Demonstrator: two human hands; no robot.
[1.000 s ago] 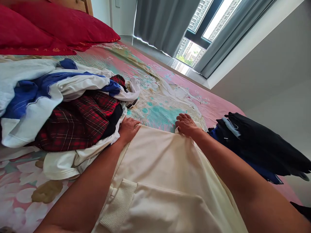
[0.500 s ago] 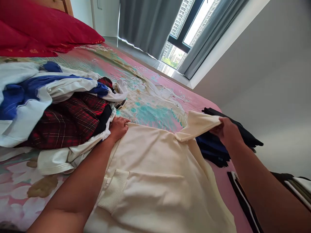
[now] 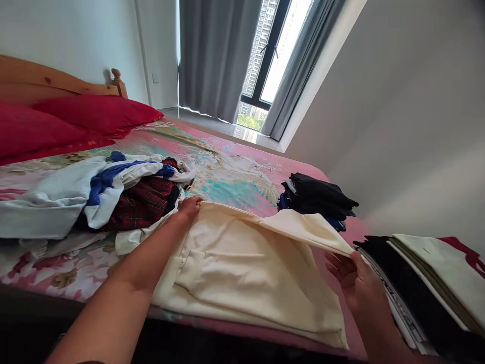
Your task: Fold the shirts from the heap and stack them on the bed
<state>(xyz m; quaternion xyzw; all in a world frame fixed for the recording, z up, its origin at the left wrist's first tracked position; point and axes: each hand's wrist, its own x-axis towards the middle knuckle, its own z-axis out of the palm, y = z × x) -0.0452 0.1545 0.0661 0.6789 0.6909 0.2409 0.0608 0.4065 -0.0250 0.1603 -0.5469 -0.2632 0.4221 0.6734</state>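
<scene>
A cream sweatshirt point(image 3: 242, 268) lies spread on the bed in front of me, one sleeve with a ribbed cuff folded across its body. At its far left corner, my left hand point(image 3: 190, 206) is closed on the fabric. My right hand point(image 3: 350, 278) pinches the end of a cream flap on the right between thumb and fingers, holding it lifted and stretched out; its other fingers are loosely curled. The flap runs from the far edge of the sweatshirt to this hand, and part of the body beneath is shaded by it.
Left of the sweatshirt is a loose heap of clothes point(image 3: 140, 202), white, blue and red plaid. A folded dark stack point(image 3: 322, 194) sits beyond my right hand. Another folded stack point(image 3: 428, 278) stands at the right. Red pillows point(image 3: 102, 114) lie by the wooden headboard point(image 3: 56, 76).
My right hand has moved toward me and lower, drawing the cream flap with it across the sweatshirt. My left hand stays at the corner. The view has tilted up, showing more of the room.
</scene>
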